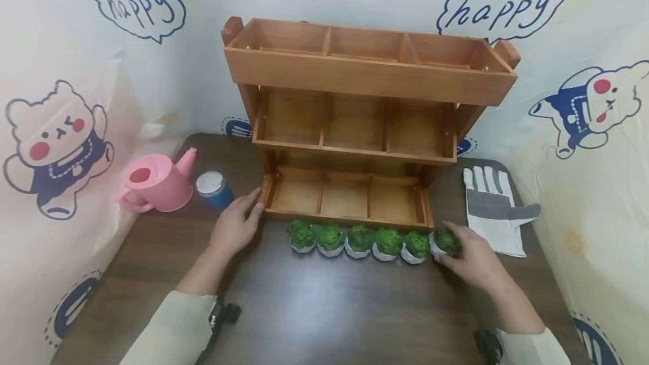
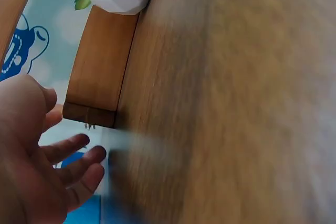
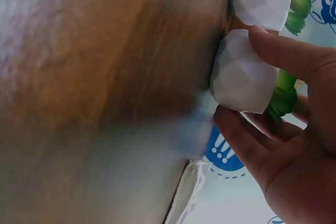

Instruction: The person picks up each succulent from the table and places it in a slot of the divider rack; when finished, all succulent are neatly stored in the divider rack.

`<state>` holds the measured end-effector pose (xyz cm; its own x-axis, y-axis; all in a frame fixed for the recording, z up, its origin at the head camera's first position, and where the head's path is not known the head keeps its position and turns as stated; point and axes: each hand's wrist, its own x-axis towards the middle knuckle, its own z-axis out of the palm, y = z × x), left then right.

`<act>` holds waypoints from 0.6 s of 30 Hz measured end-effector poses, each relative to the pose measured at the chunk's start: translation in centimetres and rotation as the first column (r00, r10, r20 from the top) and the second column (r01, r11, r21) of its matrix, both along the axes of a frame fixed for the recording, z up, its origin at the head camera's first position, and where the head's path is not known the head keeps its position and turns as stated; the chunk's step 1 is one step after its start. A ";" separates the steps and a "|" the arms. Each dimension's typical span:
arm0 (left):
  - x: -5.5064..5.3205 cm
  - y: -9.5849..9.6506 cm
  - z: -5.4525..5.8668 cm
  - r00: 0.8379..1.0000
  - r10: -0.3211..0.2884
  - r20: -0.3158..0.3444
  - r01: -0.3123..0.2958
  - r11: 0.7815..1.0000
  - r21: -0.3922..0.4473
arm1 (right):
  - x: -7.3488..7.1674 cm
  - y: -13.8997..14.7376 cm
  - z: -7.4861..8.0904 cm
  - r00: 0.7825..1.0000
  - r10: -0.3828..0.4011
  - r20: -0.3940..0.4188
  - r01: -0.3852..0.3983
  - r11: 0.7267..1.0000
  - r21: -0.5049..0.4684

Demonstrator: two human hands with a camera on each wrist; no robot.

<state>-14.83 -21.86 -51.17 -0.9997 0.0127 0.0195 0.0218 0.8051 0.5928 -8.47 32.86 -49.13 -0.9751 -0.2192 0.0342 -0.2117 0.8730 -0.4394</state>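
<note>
A row of several small potted succulents (image 1: 359,241), green in white faceted pots, stands along the front of a three-tier wooden shelf (image 1: 372,80). At the row's right end, my right hand (image 1: 474,258) grips the last potted succulent (image 1: 446,242). In the right wrist view the thumb lies on its white pot (image 3: 244,74) and the fingers are at its other side. My left hand (image 1: 235,227) is at the left end of the lowest tier, its fingers loosely bent and holding nothing. From the left wrist view, the fingertips sit close to the shelf's corner (image 2: 89,114); contact is unclear.
To the left stand a pink watering can (image 1: 162,182) and a blue can with a pale lid (image 1: 215,189). A white and grey work glove (image 1: 492,207) lies on the dark wooden table (image 1: 345,314) at the right. Printed cloth hangs around the table.
</note>
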 end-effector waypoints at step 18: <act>-1.2 0.4 -0.6 0.996 0.077 0.053 -0.088 0.967 0.239 | -0.9 -0.5 4.3 0.990 -0.063 -0.127 0.059 0.997 -0.040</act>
<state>-16.05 -21.49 -51.77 -0.9971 -0.0696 -0.0310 -0.0683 0.6366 0.7681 -9.37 32.37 -44.84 -0.9737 -0.1557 0.1665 -0.2150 0.8703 -0.4432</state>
